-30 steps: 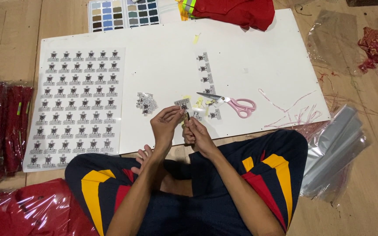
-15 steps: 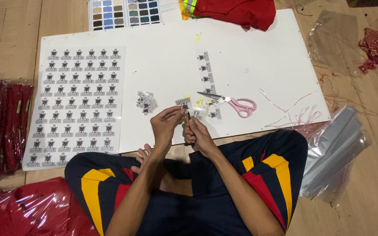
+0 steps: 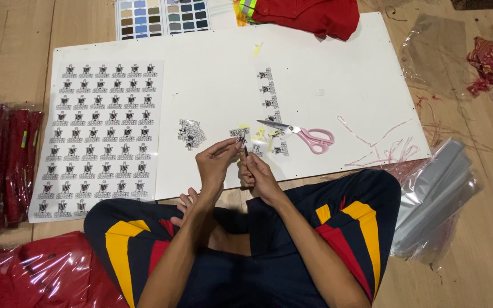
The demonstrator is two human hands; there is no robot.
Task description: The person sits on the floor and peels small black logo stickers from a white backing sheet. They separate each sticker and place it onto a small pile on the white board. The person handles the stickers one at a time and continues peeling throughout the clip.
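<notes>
Both hands — left hand point(image 3: 215, 165), right hand point(image 3: 256, 173) — pinch one cut sticker point(image 3: 239, 133); small pile point(image 3: 192, 133) done, full sheet point(image 3: 101, 137) left.

Free room: the bare middle and upper right of the white rectangular board point(image 3: 326, 68), open between the printed sheet of black-and-white stickers point(image 3: 101, 137) and the pink-handled scissors point(image 3: 303, 136).

Obstacles near the left hand point(image 3: 215, 165) and right hand point(image 3: 258, 174): small heap of cut-out stickers point(image 3: 191, 133) just left; scissors and a strip of stickers point(image 3: 269, 91) right (close together).

Edges: red folded garment point(image 3: 309, 16), colour swatch card point(image 3: 161, 16), clear plastic bags point(image 3: 437, 194).
</notes>
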